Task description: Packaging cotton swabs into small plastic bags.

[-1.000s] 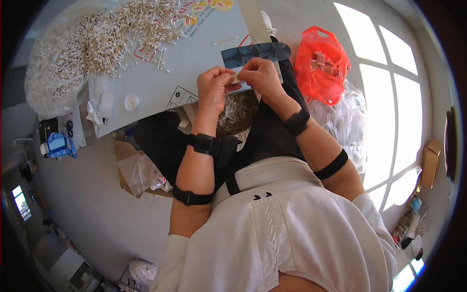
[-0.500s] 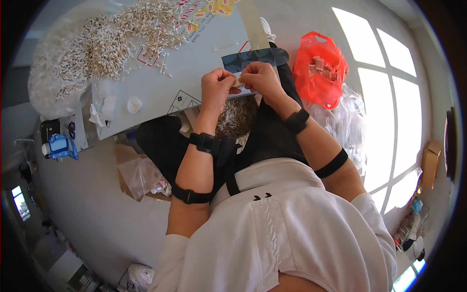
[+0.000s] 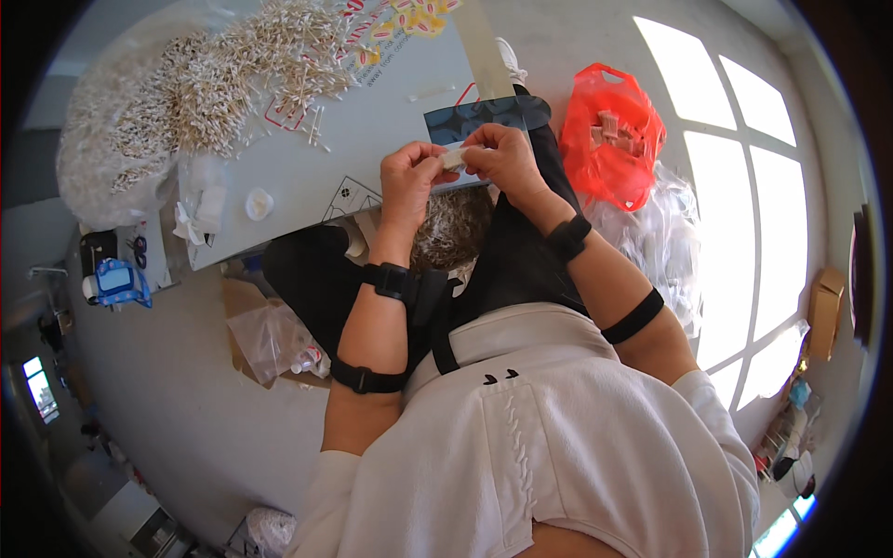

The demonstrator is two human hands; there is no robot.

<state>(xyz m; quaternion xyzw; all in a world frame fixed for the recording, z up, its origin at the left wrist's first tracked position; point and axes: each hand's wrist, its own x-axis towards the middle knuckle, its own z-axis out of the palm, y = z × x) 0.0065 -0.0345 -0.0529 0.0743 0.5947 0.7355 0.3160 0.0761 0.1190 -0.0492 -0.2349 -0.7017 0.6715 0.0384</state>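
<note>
Between my two hands, over the near edge of the table (image 3: 307, 181), is a small cream-coloured packet (image 3: 453, 159); its contents are too small to make out. My left hand (image 3: 407, 179) pinches its left end between thumb and fingers. At the other end, the fingertips of my right hand (image 3: 507, 164) are closed on it. A dark bluish sheet (image 3: 476, 115) with rounded shapes lies just beyond my hands. A large heap of cotton swabs (image 3: 219, 93) spreads over the far left of the table, partly in a clear plastic bag (image 3: 88, 158).
Several small yellow-and-white packets (image 3: 409, 20) lie at the table's far side. A small round white container (image 3: 259, 204) stands near its left front. A red plastic bag (image 3: 609, 153) with pinkish pieces sits right, beside clear bags (image 3: 659, 244). A cardboard box (image 3: 244, 321) is below left.
My hands have come slightly down toward me. The packet, mostly covered by my fingers before, now shows more between them. Both hands keep their hold.
</note>
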